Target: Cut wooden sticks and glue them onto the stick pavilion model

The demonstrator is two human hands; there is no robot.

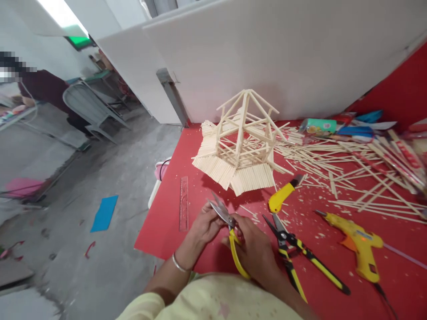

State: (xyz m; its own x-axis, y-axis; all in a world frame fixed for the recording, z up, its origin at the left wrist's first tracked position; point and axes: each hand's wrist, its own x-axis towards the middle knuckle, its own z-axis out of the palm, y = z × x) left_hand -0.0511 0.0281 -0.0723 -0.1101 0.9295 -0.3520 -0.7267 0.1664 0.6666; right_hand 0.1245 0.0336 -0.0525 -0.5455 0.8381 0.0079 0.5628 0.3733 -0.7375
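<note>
In the head view my right hand [255, 242] grips yellow-handled scissors [225, 214], whose blades are slightly apart and point up and left. My left hand [208, 222] is closed at the blades, its fingertips pinched; whatever it holds is too small or hidden to make out. Beyond both hands stands a model [245, 133] of thin wooden sticks, with a peaked roof frame and a skirt of sticks laid side by side. Right of my right hand lie black-and-yellow pliers-like cutters [283, 238], opened, and a yellow utility knife [283, 195].
A clear ruler [183, 204] lies left of my hands on the red tabletop [163, 222]. To the right are a yellow glue gun [358, 242], loose wooden sticks [320, 160] and a green-labelled packet [320, 126]. A white panel [267, 58] rises behind. Another person [46, 91] is at far left.
</note>
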